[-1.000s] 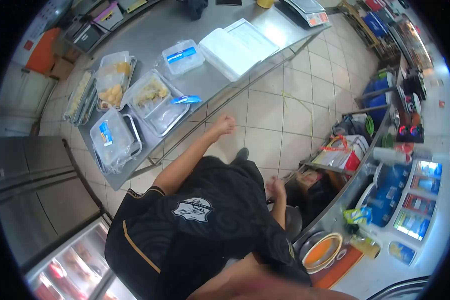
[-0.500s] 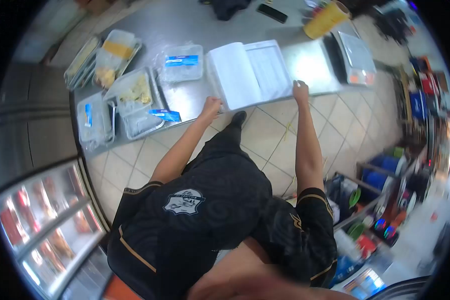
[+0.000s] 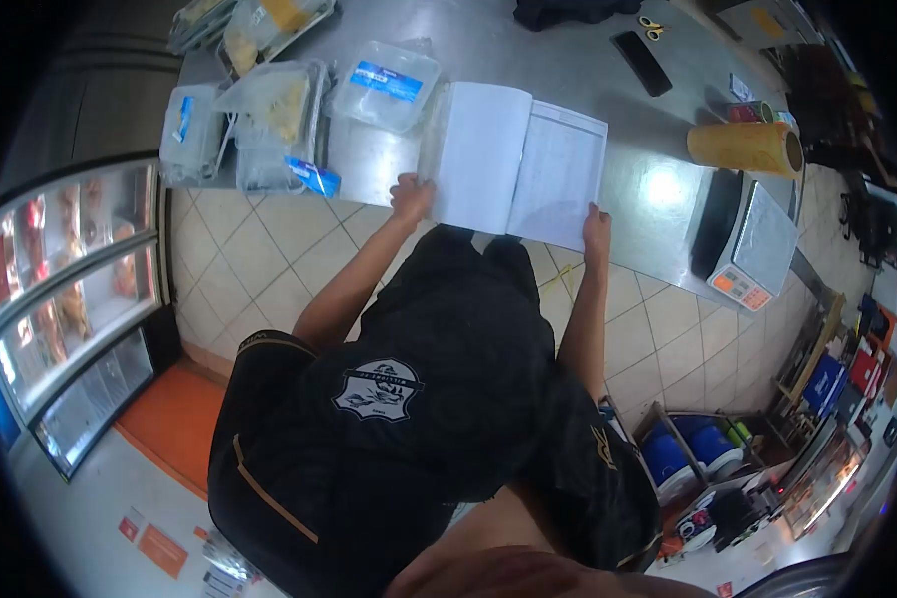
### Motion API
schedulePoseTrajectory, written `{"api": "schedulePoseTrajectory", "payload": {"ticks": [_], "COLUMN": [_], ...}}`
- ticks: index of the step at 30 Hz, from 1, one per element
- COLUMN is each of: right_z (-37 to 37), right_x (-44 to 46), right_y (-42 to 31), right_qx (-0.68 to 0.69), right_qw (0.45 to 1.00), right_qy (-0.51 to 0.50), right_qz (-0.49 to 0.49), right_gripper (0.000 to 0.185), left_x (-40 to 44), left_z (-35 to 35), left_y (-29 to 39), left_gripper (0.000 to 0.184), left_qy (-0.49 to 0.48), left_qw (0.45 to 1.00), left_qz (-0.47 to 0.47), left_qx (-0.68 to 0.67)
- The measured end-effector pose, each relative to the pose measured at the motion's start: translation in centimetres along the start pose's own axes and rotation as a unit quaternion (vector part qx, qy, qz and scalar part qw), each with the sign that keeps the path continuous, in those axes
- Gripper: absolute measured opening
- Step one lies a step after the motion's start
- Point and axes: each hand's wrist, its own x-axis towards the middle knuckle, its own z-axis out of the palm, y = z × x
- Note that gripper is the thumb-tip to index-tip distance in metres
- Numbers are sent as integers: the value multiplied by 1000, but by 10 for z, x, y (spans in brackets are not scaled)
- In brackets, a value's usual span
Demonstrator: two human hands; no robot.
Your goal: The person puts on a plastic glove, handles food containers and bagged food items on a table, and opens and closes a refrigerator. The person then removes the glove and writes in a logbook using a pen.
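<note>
White-paged book (image 3: 518, 164): one, lying open at the near edge of the steel bench (image 3: 636, 149), two page faces showing
Book's weight: probably light for two hands, pages thin and floppy, cover perhaps stiffer; corners could crease or tear, and the clear strip along its left side looks slippery
Book's outer sides: the best place to take hold, close to the near corners, fingers under the cover so the spine does not sag
Left hand (image 3: 412, 197): fingers curled beside the book's near left corner, at the bench's near edge; cannot tell whether they are clamped on it
Right hand (image 3: 596, 227): fingers bent together at the book's near right corner; a pinch seems likely, but cannot be confirmed
Clear box (image 3: 397, 112): one, just left of the book, with one blue label
Food containers (image 3: 257, 159): at least four, toward the bench's left edge, too stacked for an exact count
Bench's far side: one phone (image 3: 642, 63), one pair of scissors (image 3: 652, 30), one dark cloth (image 3: 573, 10)
Bench's right edge: one yellow roll (image 3: 738, 149), and one scale (image 3: 764, 239) by the near right corner
</note>
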Motion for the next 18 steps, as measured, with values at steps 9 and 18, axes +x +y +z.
{"api": "schedulePoseTrajectory", "payload": {"ticks": [9, 18], "right_z": [-67, -130], "right_x": [37, 97], "right_y": [35, 103], "right_qx": [151, -44], "right_qw": [988, 994], "right_qy": [-36, 76], "right_qz": [11, -70], "right_gripper": [43, 43], "left_x": [25, 205], "left_z": [14, -73], "left_y": [22, 39], "left_gripper": [47, 84], "left_qy": [-78, 228], "left_qw": [991, 764], "left_qz": [-21, 234], "left_qx": [-104, 557]}}
